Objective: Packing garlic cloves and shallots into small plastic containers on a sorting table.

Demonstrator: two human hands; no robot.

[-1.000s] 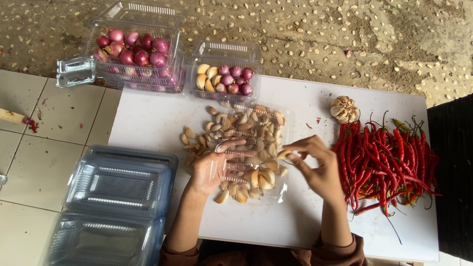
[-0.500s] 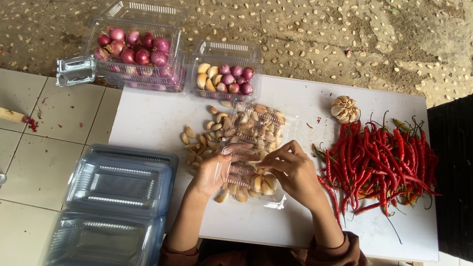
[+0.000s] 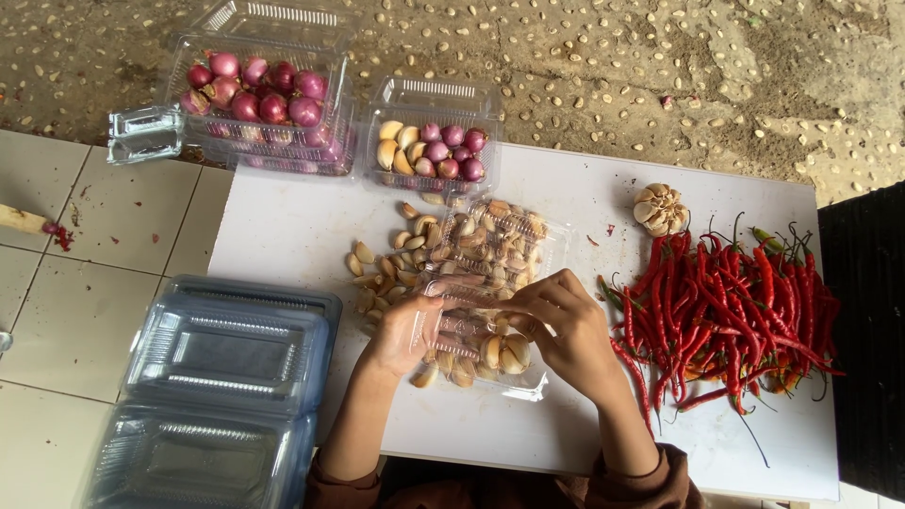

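A clear plastic clamshell box lies open on the white board, with garlic cloves in it and scattered around it. My left hand rests on the near half of the box, fingers spread over the plastic. My right hand pinches at the cloves in that near half, fingers curled; what it grips is hidden. Both hands meet over the box.
Red chilies are piled at the right, a whole garlic bulb above them. Two open boxes hold shallots and mixed cloves and shallots. Stacked empty clamshells sit at the left on tiles.
My right hand has moved left from the box's edge to over the cloves beside my left hand. The left hand has barely shifted.
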